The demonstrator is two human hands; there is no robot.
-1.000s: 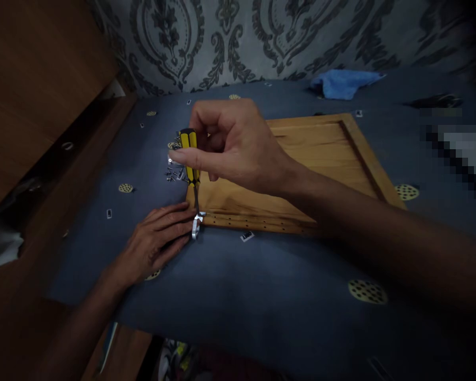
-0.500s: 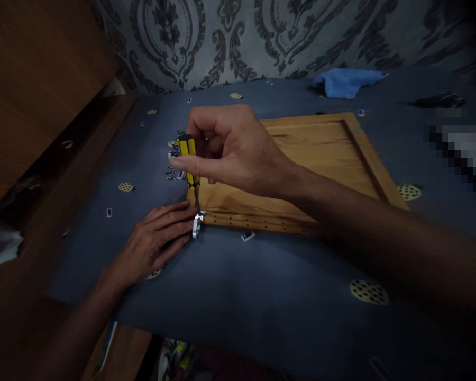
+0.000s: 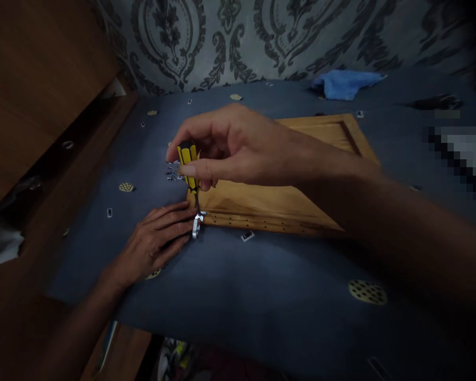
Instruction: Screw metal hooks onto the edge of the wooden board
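Between the thumb and fingers of my right hand is a yellow and black screwdriver. It stands nearly upright, its tip down on a small silver metal bracket. That bracket sits at the near left corner of a wooden panel, which has a raised rim and a row of small dark holes along its near edge. My left hand lies flat, fingers stretched out, its fingertips at the bracket and the panel's corner. Behind the screwdriver, loose screws lie in a small pile, partly hidden by my right hand.
A dark blue patterned cloth covers the surface. At the back right lies a blue cloth, with a dark object further right. Wooden furniture borders the left side, and a patterned wall stands behind.
My right hand has turned at the wrist and its fingers have shifted round the handle, the forefinger now stretched further left. My left hand and the bracket have stayed in place.
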